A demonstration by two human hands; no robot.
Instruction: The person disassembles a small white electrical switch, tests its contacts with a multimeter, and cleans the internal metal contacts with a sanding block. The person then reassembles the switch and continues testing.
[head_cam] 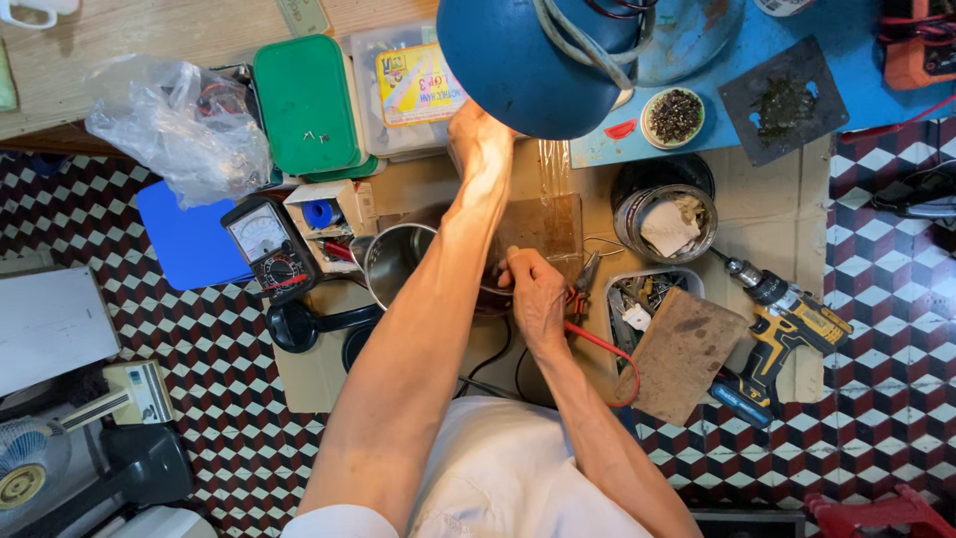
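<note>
two bare hands work over a cluttered workbench (757, 199). our left hand (480, 141) stretches toward the far edge, right under the blue lamp shade (508, 60), and we cannot tell whether its fingers are spread or closed on anything, since the shade hides them. our right hand (533, 294) sits near the middle of the workbench, fingers curled tight around a small tool or wire end that we cannot make out; a red wire (602, 347) runs from it toward the near edge, and red-handled pliers (581, 284) lie just beside its knuckles. a dark brown board (543, 227) lies under and between the two hands.

just left of the forearm stands a steel pot (393, 261), and beyond that an analog multimeter (271, 249) leans at the left edge. a green lidded box (306, 102) and a crumpled clear plastic bag (179, 125) rest toward the far left corner. to the right we see a round tin (665, 217) holding a white scrap, a tray of small parts (637, 299), a wooden block (682, 351) and a yellow cordless drill (782, 324) near the right edge. the floor (876, 329) is checkered tile.
</note>
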